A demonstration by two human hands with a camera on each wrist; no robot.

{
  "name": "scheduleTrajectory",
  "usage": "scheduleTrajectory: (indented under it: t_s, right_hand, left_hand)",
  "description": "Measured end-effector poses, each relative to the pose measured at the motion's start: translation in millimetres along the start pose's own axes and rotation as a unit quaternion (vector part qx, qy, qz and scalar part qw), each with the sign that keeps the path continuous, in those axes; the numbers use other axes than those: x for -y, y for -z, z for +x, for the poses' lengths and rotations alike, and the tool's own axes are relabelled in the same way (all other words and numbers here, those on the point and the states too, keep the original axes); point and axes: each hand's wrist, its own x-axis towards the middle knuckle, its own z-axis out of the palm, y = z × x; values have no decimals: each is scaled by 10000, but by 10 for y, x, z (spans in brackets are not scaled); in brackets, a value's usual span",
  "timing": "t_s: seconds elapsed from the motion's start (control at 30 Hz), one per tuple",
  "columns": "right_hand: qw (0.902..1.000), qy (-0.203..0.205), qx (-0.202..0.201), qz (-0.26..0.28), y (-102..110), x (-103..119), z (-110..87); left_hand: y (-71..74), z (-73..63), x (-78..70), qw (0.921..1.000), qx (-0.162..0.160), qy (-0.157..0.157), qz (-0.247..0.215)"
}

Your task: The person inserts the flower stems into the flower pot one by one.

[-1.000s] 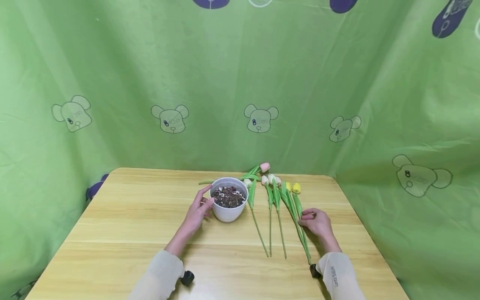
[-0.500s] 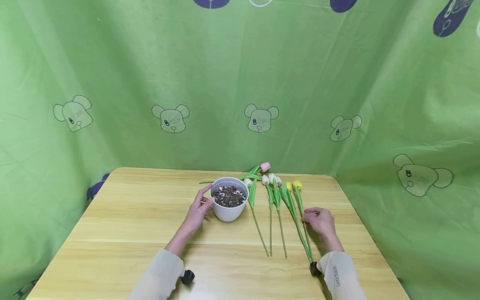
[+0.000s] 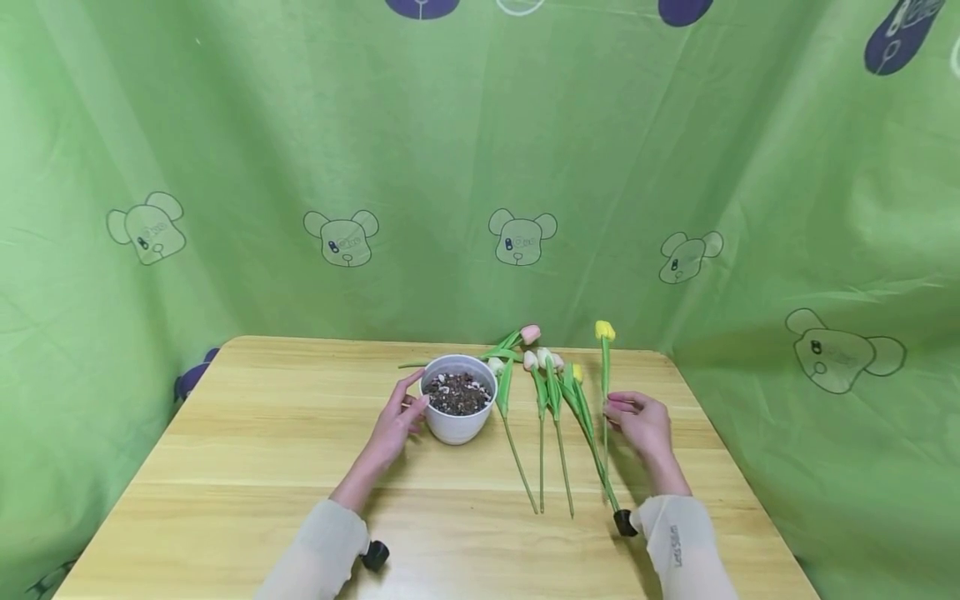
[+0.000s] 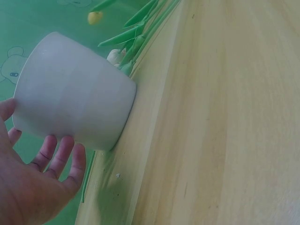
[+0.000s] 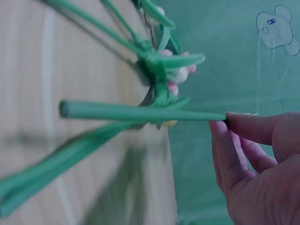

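In the head view, a white flowerpot [image 3: 457,429] filled with dark soil [image 3: 455,394] stands upright on the table. My left hand [image 3: 392,423] holds its left side; in the left wrist view the fingers [image 4: 61,157] bend against the pot wall, near the rim. My right hand [image 3: 642,422] pinches a yellow artificial tulip [image 3: 604,331] by its green stem between thumb and fingertips. The stem [image 5: 136,113] is off the table, its cut end toward the wrist camera. Beneath it lies another yellow tulip [image 3: 577,372].
White and pale pink tulips [image 3: 531,360] lie between the pot and the right hand, stems toward the front. Behind the pot lies a pink tulip [image 3: 530,334]. The wooden table [image 3: 262,433] is enclosed by green curtains [image 3: 435,167].
My right hand has separated one yellow tulip from the other and raised it off the table, flower now higher and stem more vertical in view. Left hand and pot have stayed put.
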Motion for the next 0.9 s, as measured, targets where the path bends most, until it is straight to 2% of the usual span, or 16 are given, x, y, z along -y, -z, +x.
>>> scheduleTrajectory:
  t_s: [0.3,0.53,0.9]
  right_hand:
    - [9971,394,156,633,-260,324,-7]
    - [9941,576,282,872,-474,607,-32]
    - [9821,901,300,1626,-829,974,-30]
  left_hand:
    - [2,5,18,10000,-10,-37,13]
    - [-7,10,15,10000,-6,0,-38]
    - [-3,4,21,10000,-19,10,38]
